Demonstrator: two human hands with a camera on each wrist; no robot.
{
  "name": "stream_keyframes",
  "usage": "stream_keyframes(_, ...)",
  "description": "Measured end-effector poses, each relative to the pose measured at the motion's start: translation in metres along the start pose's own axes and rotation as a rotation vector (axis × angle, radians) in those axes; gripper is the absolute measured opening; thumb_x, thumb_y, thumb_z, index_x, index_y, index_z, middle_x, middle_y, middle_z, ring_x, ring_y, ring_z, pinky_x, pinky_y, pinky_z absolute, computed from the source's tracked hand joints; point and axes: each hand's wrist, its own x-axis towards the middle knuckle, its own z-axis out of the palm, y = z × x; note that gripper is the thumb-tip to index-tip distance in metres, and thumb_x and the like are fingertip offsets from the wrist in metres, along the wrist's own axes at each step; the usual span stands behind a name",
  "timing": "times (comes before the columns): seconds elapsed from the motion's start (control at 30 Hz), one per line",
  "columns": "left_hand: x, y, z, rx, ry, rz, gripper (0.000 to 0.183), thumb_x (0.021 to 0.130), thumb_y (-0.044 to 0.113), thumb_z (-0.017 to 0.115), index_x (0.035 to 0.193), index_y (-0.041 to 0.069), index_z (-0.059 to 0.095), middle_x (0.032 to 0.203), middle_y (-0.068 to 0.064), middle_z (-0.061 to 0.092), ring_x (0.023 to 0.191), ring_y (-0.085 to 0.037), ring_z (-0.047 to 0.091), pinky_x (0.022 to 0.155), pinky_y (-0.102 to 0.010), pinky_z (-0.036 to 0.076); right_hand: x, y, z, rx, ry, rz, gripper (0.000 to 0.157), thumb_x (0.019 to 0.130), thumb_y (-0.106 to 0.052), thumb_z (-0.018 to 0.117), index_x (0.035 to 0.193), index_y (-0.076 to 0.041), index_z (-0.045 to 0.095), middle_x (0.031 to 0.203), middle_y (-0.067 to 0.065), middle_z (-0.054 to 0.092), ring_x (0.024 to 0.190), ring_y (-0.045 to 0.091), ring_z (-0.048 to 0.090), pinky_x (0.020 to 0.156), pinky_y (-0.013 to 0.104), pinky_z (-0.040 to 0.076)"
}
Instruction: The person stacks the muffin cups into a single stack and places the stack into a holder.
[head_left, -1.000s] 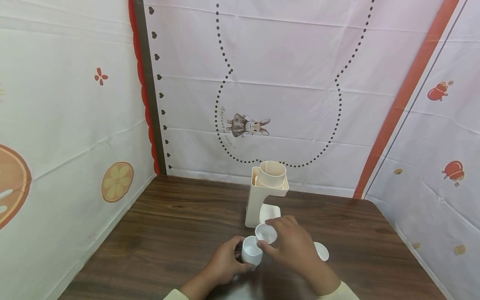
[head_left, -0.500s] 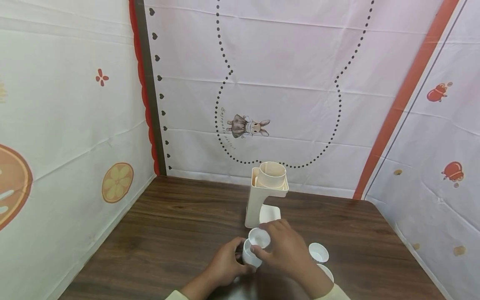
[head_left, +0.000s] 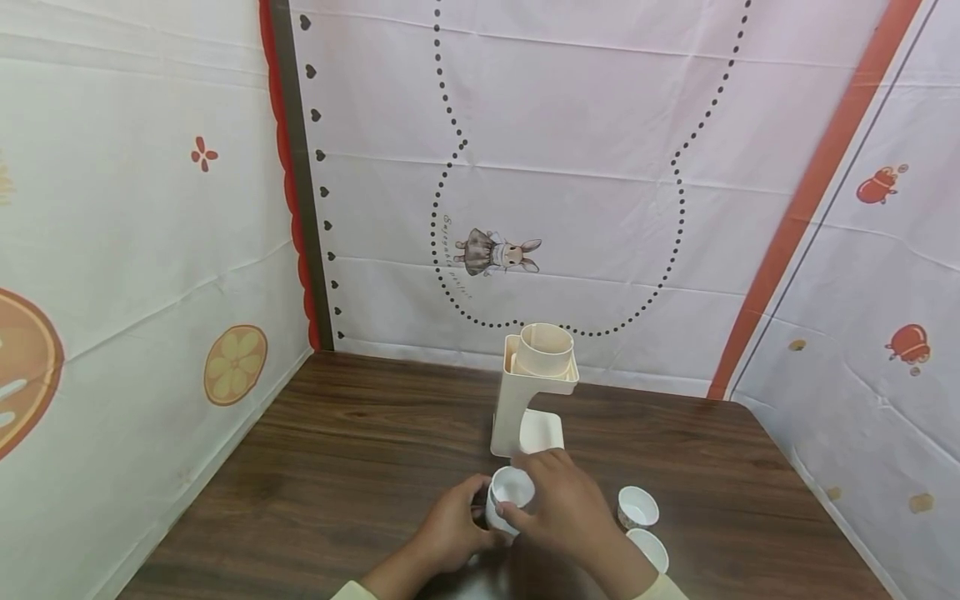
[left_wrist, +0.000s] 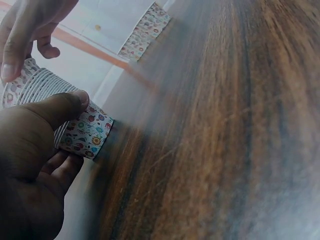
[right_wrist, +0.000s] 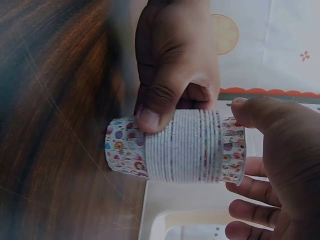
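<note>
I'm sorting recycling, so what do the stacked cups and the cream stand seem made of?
Stacked cups: probably paper, fairly matte, colorfully printed; thin, closely nested rims suggest it, any coating unclear.
Cream stand: likely plastic, smooth, satin; its even color and rounded corners hint at molding.

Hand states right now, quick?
Left hand: closed, holding the stack of patterned cups.
Right hand: closed, pinching the top cup, partly nested in the stack.

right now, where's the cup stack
Head view: the cup stack is low, just right of centre, between left hand and right hand, in front of the cream stand.
</note>
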Motion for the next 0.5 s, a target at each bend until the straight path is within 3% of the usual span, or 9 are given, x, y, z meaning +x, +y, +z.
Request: stream_keyframes(0.5, 0.0021, -0.0021, -0.0009, 0.02, -0.015, -0.036, 0.065, 0.067, 0.016, 0.097, 0.122, 0.007, 0.063, 0.116, 0.0, 0.067, 0.109, -0.019, 0.066, 0.092, -0.023, 0.055, -0.004, -0.0005, 0.0087, 0.01, -0.043, -0.014, 0.054, 0.078, -0.048, 0.085, 0.12, -0.017, 0.069, 0.116, -0.006, 0.067, 0.103, 0.012, 0.059, 0.072, 0.036, 0.056)
